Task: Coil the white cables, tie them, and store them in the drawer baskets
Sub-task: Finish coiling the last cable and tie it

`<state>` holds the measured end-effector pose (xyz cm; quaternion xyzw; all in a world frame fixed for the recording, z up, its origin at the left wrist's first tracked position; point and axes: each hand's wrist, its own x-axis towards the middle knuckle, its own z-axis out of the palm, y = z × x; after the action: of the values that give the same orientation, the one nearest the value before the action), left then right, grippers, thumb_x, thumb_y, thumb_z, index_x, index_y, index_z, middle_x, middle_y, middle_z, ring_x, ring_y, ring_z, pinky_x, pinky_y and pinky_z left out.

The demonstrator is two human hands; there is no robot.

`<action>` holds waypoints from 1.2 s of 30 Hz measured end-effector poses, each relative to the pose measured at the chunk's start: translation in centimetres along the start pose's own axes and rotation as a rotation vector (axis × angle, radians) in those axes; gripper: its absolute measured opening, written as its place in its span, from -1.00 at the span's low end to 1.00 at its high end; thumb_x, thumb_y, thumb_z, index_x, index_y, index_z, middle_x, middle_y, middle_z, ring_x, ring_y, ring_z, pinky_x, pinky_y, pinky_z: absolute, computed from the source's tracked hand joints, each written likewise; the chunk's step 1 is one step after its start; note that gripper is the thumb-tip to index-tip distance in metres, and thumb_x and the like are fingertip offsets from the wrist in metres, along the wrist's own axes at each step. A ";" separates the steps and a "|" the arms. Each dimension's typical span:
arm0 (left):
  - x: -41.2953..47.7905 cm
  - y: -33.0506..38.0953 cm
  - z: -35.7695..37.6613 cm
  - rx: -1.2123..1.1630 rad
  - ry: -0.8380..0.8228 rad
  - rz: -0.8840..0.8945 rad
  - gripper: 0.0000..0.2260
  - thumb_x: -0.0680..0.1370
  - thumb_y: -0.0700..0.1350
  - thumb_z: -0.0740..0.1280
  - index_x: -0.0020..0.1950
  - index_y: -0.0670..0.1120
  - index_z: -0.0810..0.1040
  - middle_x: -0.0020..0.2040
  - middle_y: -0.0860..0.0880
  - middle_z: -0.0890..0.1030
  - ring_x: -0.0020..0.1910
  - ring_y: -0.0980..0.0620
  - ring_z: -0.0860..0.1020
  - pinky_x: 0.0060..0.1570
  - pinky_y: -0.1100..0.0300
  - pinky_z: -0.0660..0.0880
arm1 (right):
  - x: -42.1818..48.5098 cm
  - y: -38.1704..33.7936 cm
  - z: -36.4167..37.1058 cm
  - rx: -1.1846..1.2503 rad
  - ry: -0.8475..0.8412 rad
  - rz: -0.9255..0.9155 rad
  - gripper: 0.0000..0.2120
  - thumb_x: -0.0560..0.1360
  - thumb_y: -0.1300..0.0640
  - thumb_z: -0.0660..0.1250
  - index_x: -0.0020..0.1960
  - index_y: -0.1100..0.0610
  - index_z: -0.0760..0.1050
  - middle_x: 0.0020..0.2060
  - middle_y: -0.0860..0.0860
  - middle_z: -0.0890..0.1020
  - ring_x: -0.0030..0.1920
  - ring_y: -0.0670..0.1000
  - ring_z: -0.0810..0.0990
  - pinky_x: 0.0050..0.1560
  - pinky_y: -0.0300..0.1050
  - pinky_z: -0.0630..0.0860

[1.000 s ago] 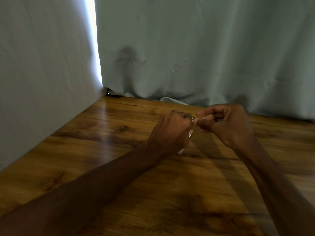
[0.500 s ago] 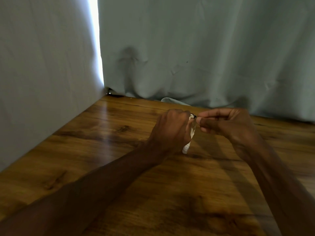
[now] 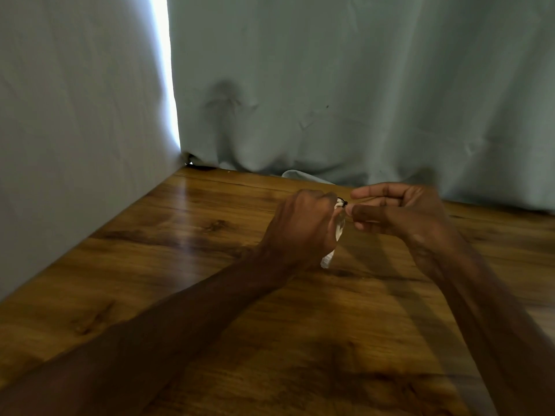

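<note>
Head view. Surface: one brown wood-grain tabletop. Backdrop: two pale grey-green fabric curtains, with a bright gap between them.
Items: one white coiled cable bundle; one small dark tie at its top.
Hands: two. The left hand is fisted round the bundle above the table. The right hand pinches the tie.

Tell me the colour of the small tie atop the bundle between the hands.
Black thin tie on the white cable bundle; head view.

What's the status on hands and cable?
Left hand grips white cable. Right hand pinches dark tie at its top. Baskets not in view.
</note>
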<state>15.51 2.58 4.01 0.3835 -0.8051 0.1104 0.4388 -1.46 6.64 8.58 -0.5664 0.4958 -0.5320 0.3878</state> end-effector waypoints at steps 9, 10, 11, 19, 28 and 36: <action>0.0 -0.2 -0.2 0.009 -0.036 0.030 -0.79 0.60 -0.08 0.26 -0.08 -0.16 0.62 -0.26 -0.09 0.60 -0.31 -0.05 0.48 -0.33 0.09 0.36 | 0.1 0.1 -0.2 0.002 -0.025 0.019 -0.73 0.39 0.35 0.54 0.08 0.27 0.66 -0.13 0.16 0.76 -0.09 0.10 0.77 -0.13 -0.12 0.70; 0.1 -0.2 -0.3 0.018 -0.051 0.036 -0.81 0.60 -0.09 0.28 -0.07 -0.17 0.61 -0.24 -0.11 0.60 -0.28 -0.07 0.49 -0.31 0.10 0.32 | 0.1 0.1 -0.1 -0.041 -0.018 -0.017 -0.74 0.38 0.35 0.55 0.06 0.26 0.66 -0.16 0.16 0.76 -0.14 0.09 0.77 -0.16 -0.14 0.69; 0.2 -0.3 -0.4 0.027 -0.063 0.047 -0.84 0.59 -0.11 0.32 -0.06 -0.18 0.61 -0.22 -0.12 0.61 -0.25 -0.10 0.52 -0.28 0.10 0.30 | 0.1 0.1 0.0 -0.088 -0.010 -0.058 -0.75 0.38 0.35 0.56 0.04 0.25 0.66 -0.19 0.16 0.76 -0.19 0.07 0.76 -0.20 -0.17 0.67; 0.3 -0.5 -0.3 0.082 -0.121 0.121 -0.88 0.55 -0.14 0.38 0.00 -0.19 0.63 -0.19 -0.14 0.63 -0.19 -0.15 0.56 -0.27 0.07 0.34 | 0.3 0.3 0.3 -0.353 0.040 -0.269 -0.80 0.36 0.33 0.61 -0.10 0.15 0.66 -0.31 0.07 0.74 -0.27 0.07 0.75 -0.19 -0.13 0.68; 0.3 -1.5 -0.2 -0.027 -0.066 0.057 -0.81 0.58 -0.07 0.29 -0.08 -0.13 0.65 -0.26 -0.07 0.63 -0.31 -0.04 0.52 -0.32 0.05 0.44 | 0.4 1.0 0.7 -0.284 0.079 -0.282 -0.83 0.37 0.25 0.60 -0.09 0.21 0.66 -0.27 0.07 0.74 -0.26 0.06 0.75 -0.17 -0.07 0.71; 0.1 -1.3 0.2 -0.116 -0.001 -0.089 -0.81 0.57 -0.11 0.30 -0.20 -0.10 0.61 -0.35 -0.01 0.59 -0.40 0.06 0.46 -0.38 0.14 0.34 | 0.7 1.4 1.4 -0.155 0.058 -0.229 -0.89 0.45 0.29 0.52 -0.02 0.27 0.69 -0.24 0.11 0.76 -0.21 0.09 0.77 -0.26 -0.19 0.68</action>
<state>16.25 1.54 3.77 0.3929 -0.7924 0.0440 0.4645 -0.31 5.58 7.17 -0.6317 0.4787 -0.5491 0.2651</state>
